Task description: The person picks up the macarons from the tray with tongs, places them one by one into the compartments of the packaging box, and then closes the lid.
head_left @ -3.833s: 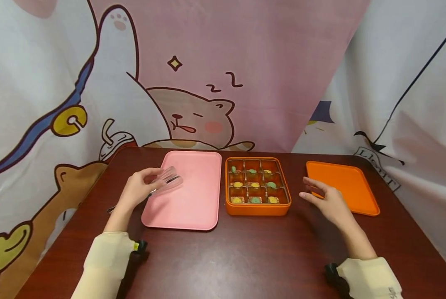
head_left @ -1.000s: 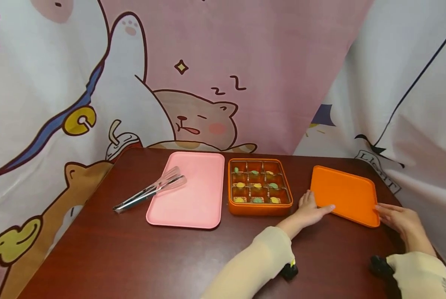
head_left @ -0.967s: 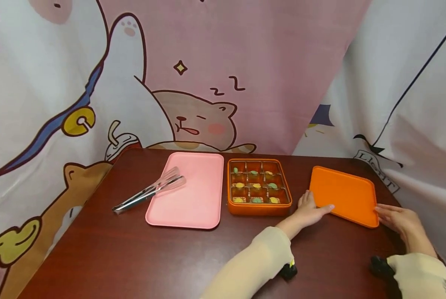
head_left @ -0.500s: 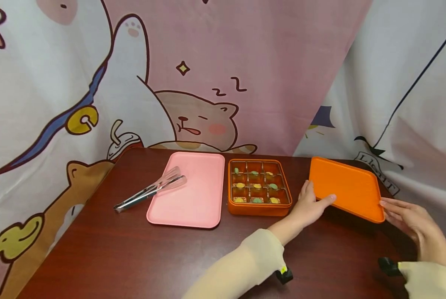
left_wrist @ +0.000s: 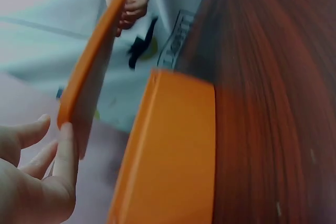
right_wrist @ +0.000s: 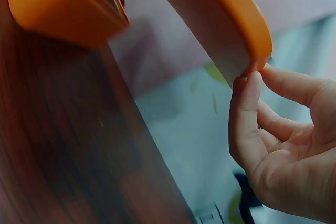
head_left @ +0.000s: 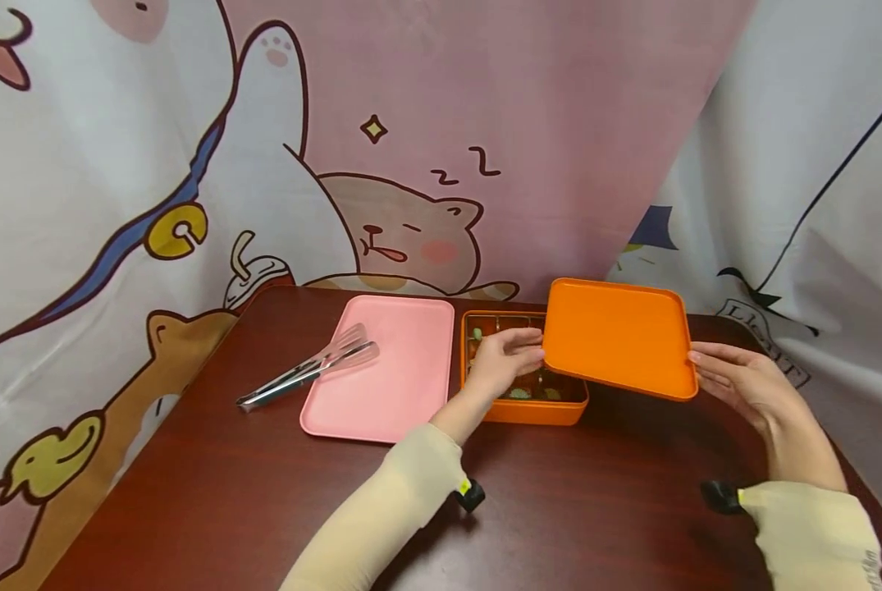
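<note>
An orange lid hangs in the air above the table, tilted, and hides part of the orange divided box. My left hand holds its left edge, its fingertips against the rim in the left wrist view. At the opposite edge my right hand pinches the rim between thumb and fingers, as the right wrist view shows. Small green and yellow pieces sit in the box's compartments; several compartments are covered from sight by the lid and left hand.
Left of the box lies a pink tray on the dark wooden table. Tongs with clear tips rest partly on the tray, handles on the table. A printed curtain stands behind the table's back edge.
Earlier the left hand had the tongs, then let them go on the tray. Both hands took the orange lid at the right, raised it and moved it left, partly over the box.
</note>
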A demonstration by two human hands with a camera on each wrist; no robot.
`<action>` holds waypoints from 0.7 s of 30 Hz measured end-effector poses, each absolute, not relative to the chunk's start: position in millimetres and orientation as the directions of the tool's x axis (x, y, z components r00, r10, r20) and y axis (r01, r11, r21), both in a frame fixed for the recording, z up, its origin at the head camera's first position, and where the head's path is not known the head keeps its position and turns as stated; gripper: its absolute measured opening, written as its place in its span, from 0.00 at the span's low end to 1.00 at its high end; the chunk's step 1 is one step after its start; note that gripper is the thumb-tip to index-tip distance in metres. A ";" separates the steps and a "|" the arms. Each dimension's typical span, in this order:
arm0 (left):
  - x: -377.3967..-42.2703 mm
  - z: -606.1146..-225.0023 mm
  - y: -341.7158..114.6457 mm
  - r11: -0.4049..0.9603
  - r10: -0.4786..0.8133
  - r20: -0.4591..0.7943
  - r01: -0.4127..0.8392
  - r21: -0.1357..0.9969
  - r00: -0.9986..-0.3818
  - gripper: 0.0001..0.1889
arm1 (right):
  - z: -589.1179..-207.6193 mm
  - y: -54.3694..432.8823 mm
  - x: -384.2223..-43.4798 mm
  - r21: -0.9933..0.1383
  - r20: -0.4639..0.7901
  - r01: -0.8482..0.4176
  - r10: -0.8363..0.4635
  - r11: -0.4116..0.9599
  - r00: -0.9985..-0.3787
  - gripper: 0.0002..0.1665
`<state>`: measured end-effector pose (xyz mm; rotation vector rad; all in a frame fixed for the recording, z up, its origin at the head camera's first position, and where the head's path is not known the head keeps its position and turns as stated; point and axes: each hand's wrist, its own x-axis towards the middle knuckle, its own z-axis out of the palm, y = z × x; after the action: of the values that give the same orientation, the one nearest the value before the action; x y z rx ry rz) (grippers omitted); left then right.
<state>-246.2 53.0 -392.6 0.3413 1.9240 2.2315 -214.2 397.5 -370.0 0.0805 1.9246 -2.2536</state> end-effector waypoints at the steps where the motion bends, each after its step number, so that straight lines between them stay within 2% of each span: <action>1: -247.6 -393.7 46.0 -0.173 0.266 0.046 -0.001 0.985 -0.963 0.19 | -369.0 389.3 -217.2 -0.979 -0.147 0.159 -0.101 -0.127 -0.984 0.15; 9: -255.1 -397.8 -4.9 -0.166 0.214 0.000 -0.037 0.985 -0.977 0.18 | -362.6 335.3 -234.9 -0.992 -0.126 0.126 -0.114 0.007 -0.985 0.07; 12: -258.2 -397.8 -18.8 -0.154 0.214 -0.022 -0.056 0.986 -0.977 0.22 | -362.5 319.6 -238.3 -0.991 -0.129 0.125 -0.101 0.048 -0.986 0.10; 16: -261.2 -394.8 -31.9 -0.105 0.207 -0.018 -0.040 0.994 -0.978 0.23 | -361.2 303.1 -240.7 -0.994 -0.102 0.099 -0.067 0.045 -0.993 0.16; 21: -262.9 -384.4 -43.8 -0.057 0.176 0.004 -0.006 0.998 -0.984 0.20 | -358.2 289.6 -242.6 -1.000 0.005 -0.003 -0.072 -0.031 -0.997 0.13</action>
<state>-262.9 -43.8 -384.4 0.1884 2.0667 2.1881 -242.6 289.6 -358.2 -0.0836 2.1533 -2.2198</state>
